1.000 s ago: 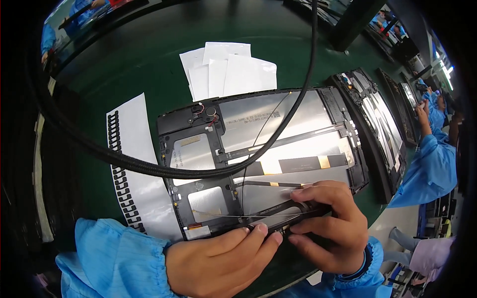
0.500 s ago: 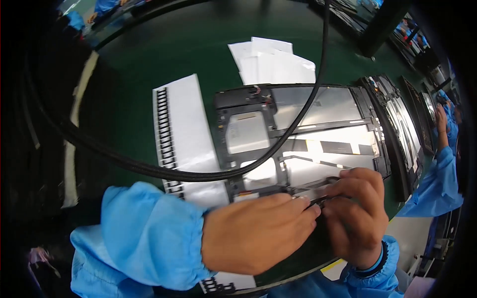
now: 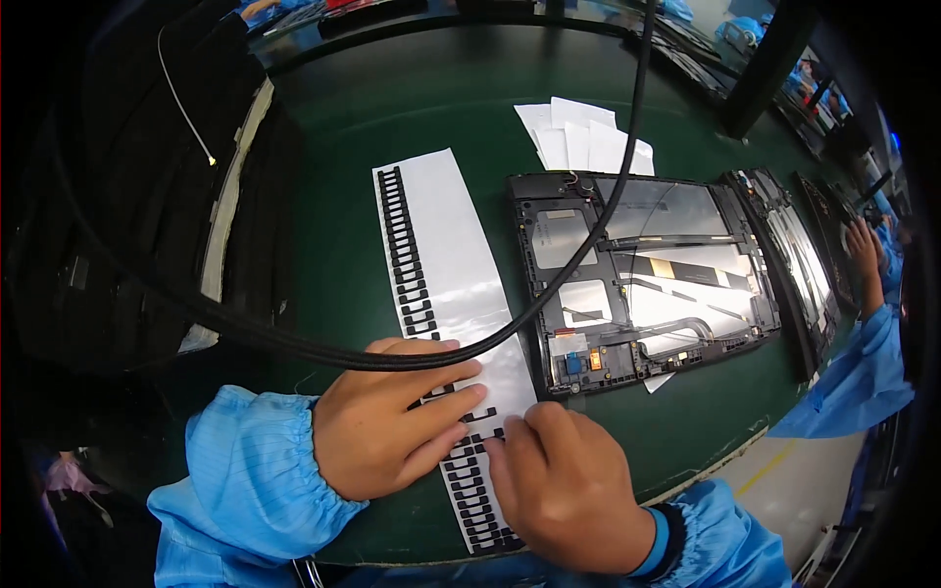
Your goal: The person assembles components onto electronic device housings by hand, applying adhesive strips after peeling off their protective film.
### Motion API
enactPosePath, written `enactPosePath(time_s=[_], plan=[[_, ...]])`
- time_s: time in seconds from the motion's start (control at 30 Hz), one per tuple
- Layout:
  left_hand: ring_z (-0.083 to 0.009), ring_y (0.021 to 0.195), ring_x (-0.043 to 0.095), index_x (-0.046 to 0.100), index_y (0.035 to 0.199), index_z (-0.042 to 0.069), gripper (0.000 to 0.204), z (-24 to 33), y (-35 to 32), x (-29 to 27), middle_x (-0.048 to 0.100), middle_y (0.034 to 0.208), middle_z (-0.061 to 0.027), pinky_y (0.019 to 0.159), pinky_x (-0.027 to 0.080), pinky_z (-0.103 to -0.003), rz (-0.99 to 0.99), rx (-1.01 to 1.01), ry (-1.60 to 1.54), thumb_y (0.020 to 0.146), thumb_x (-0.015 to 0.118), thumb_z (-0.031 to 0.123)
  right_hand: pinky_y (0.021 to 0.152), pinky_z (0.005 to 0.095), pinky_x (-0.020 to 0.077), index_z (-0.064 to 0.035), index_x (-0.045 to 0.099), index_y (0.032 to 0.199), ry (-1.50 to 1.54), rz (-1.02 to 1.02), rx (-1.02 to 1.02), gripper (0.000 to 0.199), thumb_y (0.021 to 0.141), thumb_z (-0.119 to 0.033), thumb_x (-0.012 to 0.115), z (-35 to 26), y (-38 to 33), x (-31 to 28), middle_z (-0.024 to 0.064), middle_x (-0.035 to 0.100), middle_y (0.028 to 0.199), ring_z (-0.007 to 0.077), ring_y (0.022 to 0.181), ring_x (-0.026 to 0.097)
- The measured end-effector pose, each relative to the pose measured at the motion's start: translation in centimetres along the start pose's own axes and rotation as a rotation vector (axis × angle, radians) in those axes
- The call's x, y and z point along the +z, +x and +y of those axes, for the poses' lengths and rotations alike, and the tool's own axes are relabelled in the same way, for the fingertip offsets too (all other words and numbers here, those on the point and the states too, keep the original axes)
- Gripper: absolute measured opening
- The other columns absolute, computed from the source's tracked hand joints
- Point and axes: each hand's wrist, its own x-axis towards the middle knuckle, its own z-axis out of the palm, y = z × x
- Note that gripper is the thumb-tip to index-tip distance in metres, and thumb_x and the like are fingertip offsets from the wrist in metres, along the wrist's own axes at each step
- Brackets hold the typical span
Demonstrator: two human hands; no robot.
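A long white backing sheet (image 3: pixel 461 245) with a row of small black bracket-shaped stickers (image 3: pixel 397 216) lies slantwise on the table. My left hand (image 3: pixel 392 416) rests on it palm down, fingers apart, covering part of the row. My right hand (image 3: pixel 569 480) bends over the sheet's right edge, thumb and forefinger pinched at a black sticker (image 3: pixel 498 433); the fingers partly hide it. To the right of the sheet lies an open black device housing (image 3: pixel 647 269) with silver metal plates, and neither hand touches it.
A black cable (image 3: pixel 392 359) loops across the view above the left hand. White papers (image 3: pixel 588 137) lie behind the housing. More housings (image 3: pixel 784 255) stand to the right, near another person's arm (image 3: pixel 858 343). Black material with a pale edge (image 3: pixel 230 216) lies at left on the green table (image 3: pixel 333 294).
Both hands have left the housing's near edge and moved left onto the sheet. My left hand has spread its fingers there. The view has shifted, so the housing appears farther right.
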Motion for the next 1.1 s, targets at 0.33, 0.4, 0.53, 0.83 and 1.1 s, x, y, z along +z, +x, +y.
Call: enactPosePath(time_s=[0.33,0.4,0.53,0.83,1.1], plan=[[-0.0326,0.095,0.053,0.061,0.096,0.002,0.033,0.4,0.7,0.1,0.056,0.1,-0.0142,0.08,0.042,-0.04,-0.007,0.003,0.101,0.063,0.066,0.004,0.053,0.0309,0.0374,0.0039,0.053,0.073,0.077,0.073,-0.1,0.013,0.065,-0.007,0.053,0.6,-0.5,1.4,0.0109,0.043,0.067,0.0217,0.06,0.045],[-0.0328,0.095,0.053,0.061,0.095,0.002,0.032,1.2,1.2,0.0,0.056,0.101,-0.0142,0.08,0.042,-0.04,-0.017,0.016,0.099,0.063,0.066,0.004,0.052,0.0302,0.0408,0.0,0.058,0.081,0.243,-0.581,0.033,0.02,0.061,0.0,0.059,0.4,2.1,-5.5,0.0095,0.05,0.076,0.0236,0.06,0.05],[-0.0334,0.094,0.054,0.062,0.094,0.002,0.033,0.5,0.2,0.0,0.056,0.1,-0.0161,0.079,0.043,-0.041,-0.026,0.034,0.114,0.061,0.067,0.004,0.058,0.0291,0.0418,-0.0013,0.054,0.069,0.446,0.129,0.052,0.007,0.067,-0.006,0.059,6.3,-3.8,-6.1,0.0125,0.052,0.073,0.0233,0.068,0.052],[-0.0326,0.098,0.055,0.058,0.1,-0.003,0.026,5.8,13.9,1.9,0.055,0.108,-0.0181,0.078,0.048,-0.037,-0.208,0.675,0.142,0.076,0.053,0.006,0.096,0.039,0.0278,-0.0034,0.056,0.065,0.602,0.259,0.42,0.002,0.065,-0.002,0.058,16.7,-6.3,-11.8,0.0126,0.056,0.111,0.03,0.116,0.04],[-0.0326,0.094,0.056,0.058,0.097,-0.007,0.026,5.3,16.0,4.9,0.055,0.106,-0.0198,0.077,0.049,-0.036,-0.272,0.567,0.081,0.073,0.053,0.003,0.098,0.0444,0.0243,-0.0041,0.056,0.062,0.501,0.198,0.372,0.005,0.06,-0.005,0.061,17.4,-5.6,-10.7,0.0168,0.054,0.113,0.0347,0.117,0.037]])
